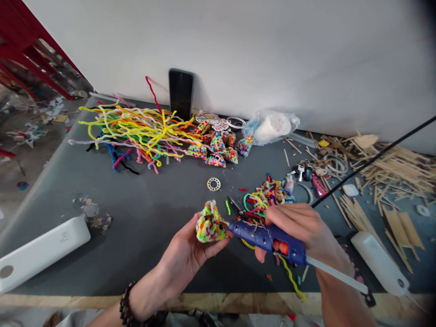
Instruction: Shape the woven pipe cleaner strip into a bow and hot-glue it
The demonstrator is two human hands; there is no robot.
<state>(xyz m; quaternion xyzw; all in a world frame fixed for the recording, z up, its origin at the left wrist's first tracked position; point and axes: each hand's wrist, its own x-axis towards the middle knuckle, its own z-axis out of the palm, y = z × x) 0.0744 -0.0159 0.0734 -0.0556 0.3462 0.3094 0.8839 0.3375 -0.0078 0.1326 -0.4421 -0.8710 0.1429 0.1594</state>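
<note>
Between the thumb and fingers of my left hand [185, 250] is a small multicoloured pipe-cleaner piece [208, 225], roughly triangular with a hollow facing right. My right hand [299, 231] is wrapped around a blue glue gun [265, 236], with a white glue stick [337, 274] poking out of its back end. The gun's metal nozzle points left and meets, or nearly meets, the right side of the piece; actual contact I cannot tell. Behind the gun lies a tangle of short pipe-cleaner scraps [269, 195], partly hidden by my right hand.
Long pipe cleaners [136, 127] are heaped at the back left, beside several similar multicoloured pieces [218, 143]. A phone [181, 93] leans on the wall. Wooden sticks [398, 163] cover the right side. White oblong devices lie left [47, 252] and right [379, 263]. A black cable [374, 156] crosses the right.
</note>
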